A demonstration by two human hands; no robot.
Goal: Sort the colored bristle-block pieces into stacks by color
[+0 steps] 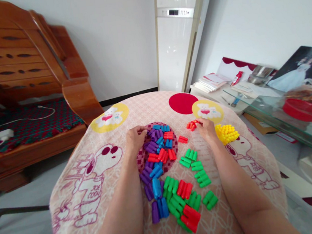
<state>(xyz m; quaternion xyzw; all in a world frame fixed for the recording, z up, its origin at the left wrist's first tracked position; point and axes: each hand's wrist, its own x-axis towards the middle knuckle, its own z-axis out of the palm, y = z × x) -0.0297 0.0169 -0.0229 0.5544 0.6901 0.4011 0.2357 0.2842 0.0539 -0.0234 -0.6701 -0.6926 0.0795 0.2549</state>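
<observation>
Red blocks [191, 125] sit at the right hand's [206, 128] fingertips, right of centre in the frame; whether that grip is closed, I can't tell. The left hand [136, 138] touches purple blocks [152, 146] mid-frame, its grip equally unclear.

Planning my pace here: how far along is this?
Yellow blocks look done, bunched apart. The right hand is at a small red cluster, the left hand at purple blocks. Seemingly remaining: red blocks lying among green ones, and blue ones mixed with purple.
</observation>
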